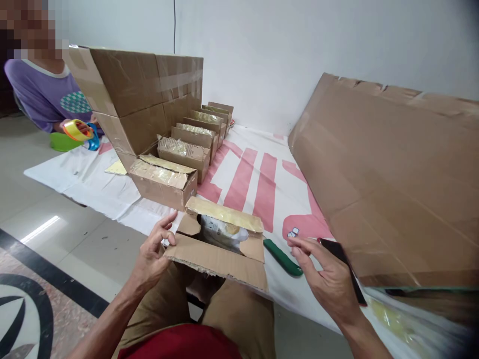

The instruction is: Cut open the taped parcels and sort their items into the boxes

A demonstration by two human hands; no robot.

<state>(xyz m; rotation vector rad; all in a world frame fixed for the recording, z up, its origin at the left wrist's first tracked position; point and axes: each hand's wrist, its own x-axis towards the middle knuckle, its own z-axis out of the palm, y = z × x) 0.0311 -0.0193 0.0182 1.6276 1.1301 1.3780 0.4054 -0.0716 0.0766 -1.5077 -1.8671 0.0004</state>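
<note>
A small cardboard box (219, 254) stands in front of me at the table's edge, its top flaps turned outward. Inside it shows a crumpled grey-white item (220, 232) with print on it; what it is I cannot make out. My left hand (155, 249) grips the box at its left front corner, by the near flap. Off to the right, my right hand (324, 274) hovers with fingers loosely apart and nothing visible in them. Between the box and that hand lies a dark green, long-shaped object (283, 258), perhaps a cutter handle.
Several small taped boxes (183, 152) run in a row to the back wall, beside a tall stack of cartons (136, 82). A large cardboard sheet (392, 174) leans at right above a dark flat object (337, 249). At left, another person (45, 94) holds yellow tape (77, 130).
</note>
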